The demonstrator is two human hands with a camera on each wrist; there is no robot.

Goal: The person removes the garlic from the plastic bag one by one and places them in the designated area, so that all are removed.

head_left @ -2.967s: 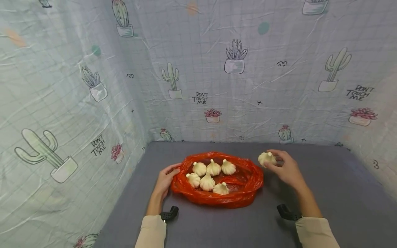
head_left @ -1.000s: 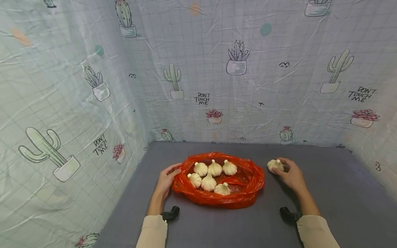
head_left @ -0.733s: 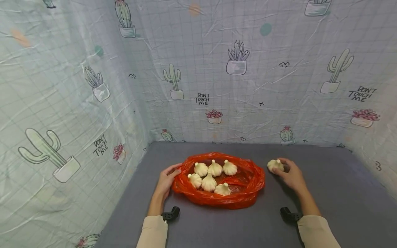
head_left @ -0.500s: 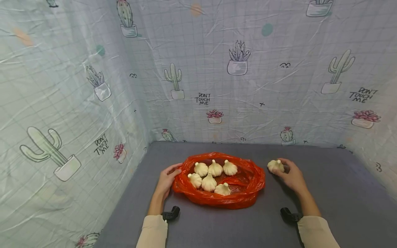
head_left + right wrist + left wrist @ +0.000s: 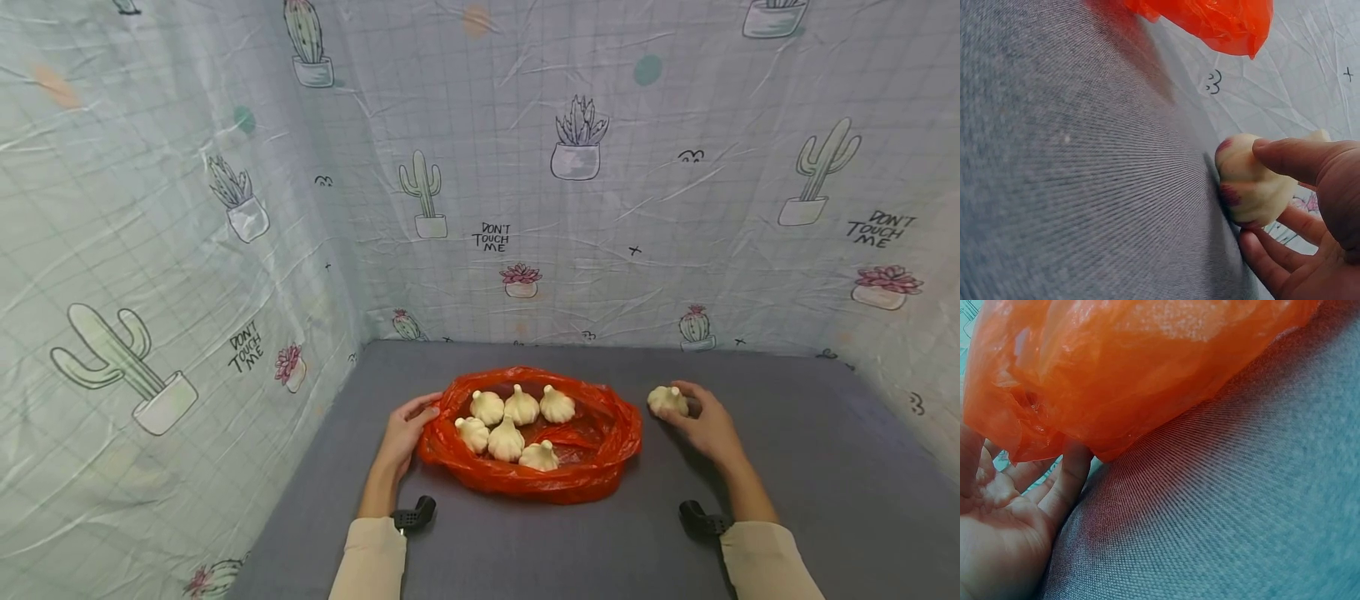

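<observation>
Compared with three seconds earlier, the garlic bulb [image 5: 665, 402] in the right hand [image 5: 707, 425] has shifted outward and slightly nearer the wearer; it now lies low over the grey table [image 5: 570, 550], just beside the right end of the red plastic bag [image 5: 525, 485]. The left hand has kept its place.

Right hand: thumb and fingers pinch the bulb from opposite sides; in the head view they cover its right flank. The long axis is nearly upright, stem [image 5: 1319, 135] up and somewhat tilted, purple-marked base toward the table. Whether the base bears on the surface is hard to make out.

Left hand [image 5: 400, 435]: thumb and fingers grip the left rim of the bag, fingertips partly hidden by the film; the wrist view cuts off the thumb.

Bag: mouth upward, long axis running left to right. Within sit six garlic bulbs [image 5: 506, 443], the nearest one's lower part concealed by the front rim.
</observation>
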